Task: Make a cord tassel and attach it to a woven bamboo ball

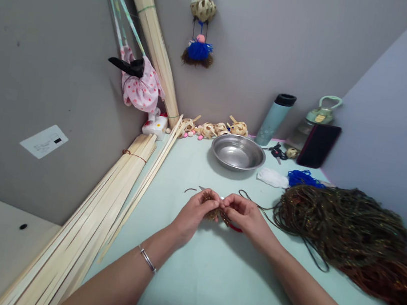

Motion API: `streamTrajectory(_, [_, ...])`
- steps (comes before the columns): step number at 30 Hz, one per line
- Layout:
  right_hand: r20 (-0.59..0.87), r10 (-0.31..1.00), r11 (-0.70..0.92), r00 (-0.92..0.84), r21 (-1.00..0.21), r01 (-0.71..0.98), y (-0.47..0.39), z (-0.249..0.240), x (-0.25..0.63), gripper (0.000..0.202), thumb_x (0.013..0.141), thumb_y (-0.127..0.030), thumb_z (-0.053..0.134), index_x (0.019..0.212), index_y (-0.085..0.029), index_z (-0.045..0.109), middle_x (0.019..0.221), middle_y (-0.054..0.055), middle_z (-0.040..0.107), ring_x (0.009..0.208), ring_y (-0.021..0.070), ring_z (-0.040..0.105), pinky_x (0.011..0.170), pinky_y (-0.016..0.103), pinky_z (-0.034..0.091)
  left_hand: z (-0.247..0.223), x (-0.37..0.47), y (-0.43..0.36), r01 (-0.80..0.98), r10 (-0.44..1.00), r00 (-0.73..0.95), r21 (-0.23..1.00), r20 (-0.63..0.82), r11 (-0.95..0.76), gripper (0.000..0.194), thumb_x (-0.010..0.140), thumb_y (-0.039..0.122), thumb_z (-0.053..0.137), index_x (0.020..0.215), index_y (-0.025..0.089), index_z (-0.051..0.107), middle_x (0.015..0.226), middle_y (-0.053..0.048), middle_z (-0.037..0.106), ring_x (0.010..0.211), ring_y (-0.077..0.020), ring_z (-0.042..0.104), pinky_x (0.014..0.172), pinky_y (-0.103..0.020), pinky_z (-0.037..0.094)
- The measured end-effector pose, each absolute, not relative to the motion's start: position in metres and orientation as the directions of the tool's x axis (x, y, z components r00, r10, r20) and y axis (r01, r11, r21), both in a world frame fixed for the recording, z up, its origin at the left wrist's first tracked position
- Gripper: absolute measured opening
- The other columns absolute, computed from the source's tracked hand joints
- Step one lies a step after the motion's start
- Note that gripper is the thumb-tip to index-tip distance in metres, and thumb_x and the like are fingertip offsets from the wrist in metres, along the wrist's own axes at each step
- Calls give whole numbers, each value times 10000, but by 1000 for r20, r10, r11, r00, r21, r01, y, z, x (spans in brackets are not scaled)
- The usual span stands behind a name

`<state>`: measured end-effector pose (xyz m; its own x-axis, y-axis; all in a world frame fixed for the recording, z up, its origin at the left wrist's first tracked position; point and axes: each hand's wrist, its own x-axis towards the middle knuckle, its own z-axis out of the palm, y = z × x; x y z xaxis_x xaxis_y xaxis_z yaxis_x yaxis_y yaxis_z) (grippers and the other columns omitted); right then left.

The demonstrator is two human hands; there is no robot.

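My left hand (197, 213) is closed in a pinch on a small frayed bunch of brown, glittery yarn (212, 215). Close against it, my right hand (249, 219) pinches the same bunch at its right side, thumb and fingertips together. The fingers hide much of the bunch. Under the hands lies a pair of scissors with a red handle (235, 228), its blade tip showing beyond the left fingers. A short bit of dark cord (190, 190) rests on the table left of the blade. Past the right hand, a dark strand runs toward a large heap of brown-green yarn (341, 222).
A steel bowl (238, 152) stands beyond the hands. Behind it are woven bamboo balls (209, 130), a blue tumbler (276, 121) and a phone (318, 146). White yarn (272, 178) and blue yarn (304, 178) lie right. Bamboo strips (104, 209) line the left; a finished ornament (202, 26) hangs behind.
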<state>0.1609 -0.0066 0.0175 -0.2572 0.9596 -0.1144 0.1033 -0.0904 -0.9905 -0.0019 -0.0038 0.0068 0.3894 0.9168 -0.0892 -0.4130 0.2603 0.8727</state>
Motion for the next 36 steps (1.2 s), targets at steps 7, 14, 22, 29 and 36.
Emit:
streamTrajectory(7, [-85,962,-67,-261,-995,78,-7,18,161,158,768,-311,670,741,-212,550,662,-22,596,588,134,493,554,265,345,13,-3,-5,-433,929,362,868,-80,244,141,801,257,668,791,173,555,1046,-49,670,771,-117,557,696,-240,444])
streamTrajectory(14, [-44,960,-37,-278,-999,29,-10,25,160,249,816,-432,700,859,-209,600,792,7,641,699,155,560,650,286,427,6,-2,-4,-370,943,317,903,-97,217,178,804,312,685,783,166,585,1139,-83,651,835,-138,574,746,-250,438])
streamTrajectory(22, [-22,969,-7,-245,-998,64,-10,22,161,352,817,-522,719,782,-196,591,647,-30,529,578,118,426,537,258,321,5,1,-5,-333,938,345,934,-9,132,182,818,312,684,763,161,598,952,-50,653,883,-168,583,845,-276,434])
streamTrajectory(29, [-42,977,-29,-208,-997,66,-8,21,161,343,779,-510,734,782,-193,604,657,-15,565,579,126,464,545,267,344,4,0,-4,-368,944,314,903,-104,222,199,776,330,715,793,160,611,858,-12,588,734,-121,521,691,-253,424])
streamTrajectory(36, [-66,964,-51,-256,-996,67,-10,23,160,347,802,-516,719,785,-187,608,635,-17,581,545,114,460,525,260,337,4,-1,-4,-355,952,289,912,-100,204,196,780,333,710,806,172,600,843,-4,567,729,-120,508,689,-253,416])
